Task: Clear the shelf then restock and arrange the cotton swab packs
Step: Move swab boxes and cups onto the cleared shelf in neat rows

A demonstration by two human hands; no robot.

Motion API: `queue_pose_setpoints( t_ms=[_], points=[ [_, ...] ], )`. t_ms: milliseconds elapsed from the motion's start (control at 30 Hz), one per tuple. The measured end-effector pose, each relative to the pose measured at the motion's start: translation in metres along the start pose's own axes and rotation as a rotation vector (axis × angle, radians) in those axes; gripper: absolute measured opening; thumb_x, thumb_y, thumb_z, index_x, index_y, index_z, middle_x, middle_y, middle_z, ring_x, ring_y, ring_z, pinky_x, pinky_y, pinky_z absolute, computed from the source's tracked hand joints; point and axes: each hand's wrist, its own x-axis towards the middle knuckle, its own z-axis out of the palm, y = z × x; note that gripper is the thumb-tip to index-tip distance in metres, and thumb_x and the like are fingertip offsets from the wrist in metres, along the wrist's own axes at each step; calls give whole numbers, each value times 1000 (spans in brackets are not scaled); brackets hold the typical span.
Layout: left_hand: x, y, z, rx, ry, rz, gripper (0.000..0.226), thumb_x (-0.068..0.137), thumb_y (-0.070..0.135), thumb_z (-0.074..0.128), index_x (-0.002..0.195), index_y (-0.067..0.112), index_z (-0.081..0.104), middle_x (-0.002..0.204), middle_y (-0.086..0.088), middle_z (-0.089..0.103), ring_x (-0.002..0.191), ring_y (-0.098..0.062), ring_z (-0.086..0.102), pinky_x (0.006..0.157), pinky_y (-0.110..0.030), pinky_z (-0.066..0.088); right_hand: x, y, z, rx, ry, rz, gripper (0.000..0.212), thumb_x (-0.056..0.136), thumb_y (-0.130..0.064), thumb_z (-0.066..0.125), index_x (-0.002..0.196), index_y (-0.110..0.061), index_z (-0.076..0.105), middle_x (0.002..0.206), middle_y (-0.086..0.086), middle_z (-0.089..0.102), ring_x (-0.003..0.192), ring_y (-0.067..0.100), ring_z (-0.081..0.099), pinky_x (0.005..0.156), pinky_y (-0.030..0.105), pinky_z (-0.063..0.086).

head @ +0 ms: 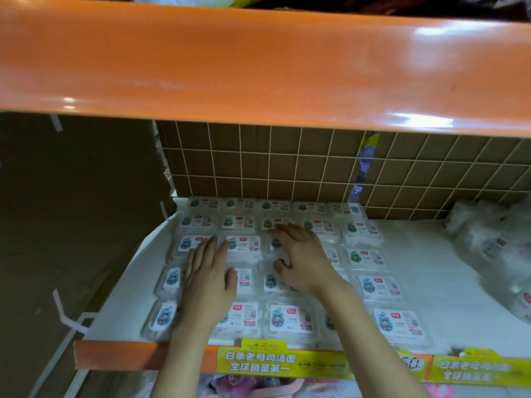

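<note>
Both my hands lie on a grid of cotton swab packs spread flat across the white shelf, five columns wide and five rows deep, running from the near orange edge to the wire mesh back panel. My left hand rests palm down with straight fingers over the second column from the left, fingertips reaching the third row from the front, gripping nothing. My right hand sits over the middle columns, fingers spread and slightly bent, thumb tucked toward the packs; it presses on them, and I cannot tell that it holds any single one. Each pack is a clear case with a white label bearing a cartoon figure and a red tag. At the far right of the shelf sits a loose heap of bagged packs, well apart from the grid. A yellow-green promotional strip runs along the shelf's near edge. Above, the orange upper shelf fills the top of the view; brown cardboard stands at the left.
</note>
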Motion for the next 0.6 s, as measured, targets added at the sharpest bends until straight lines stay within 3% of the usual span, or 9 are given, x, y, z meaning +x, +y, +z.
queue_pose_setpoints(
  t_ms=[100,200,267,467,600],
  points=[
    [-1,0,0,3,1,3,59,83,35,32,127,4,56,136,-16,52,127,-33,46,110,-34,9,-8,3,9,-22,-53,25,59,84,-32,47,141,-20,39,155,7,20,143,25,15,116,39,13],
    [0,0,1,14,12,1,59,83,35,31,126,4,56,135,-16,52,127,-33,46,111,-34,8,-22,7,19,8,73,40,59,78,-37,40,128,-9,52,145,19,37,133,38,35,108,47,30],
    [0,0,2,18,17,-7,60,83,36,29,128,5,55,137,-15,51,129,-33,44,113,-37,12,-30,9,23,41,85,85,60,80,-38,38,129,-7,51,143,19,40,131,38,38,107,45,32],
    [0,3,1,28,14,-22,63,83,39,26,131,6,52,140,-14,47,133,-32,40,113,-43,17,-30,12,24,17,38,93,75,81,-51,21,145,-15,34,154,9,25,143,26,15,115,34,10],
    [1,3,-2,15,-3,-15,64,83,40,27,133,8,51,140,-14,47,133,-32,39,112,-44,18,-33,12,17,17,9,94,79,77,-55,16,147,-19,29,156,6,19,145,23,9,118,36,8]
  ],
)
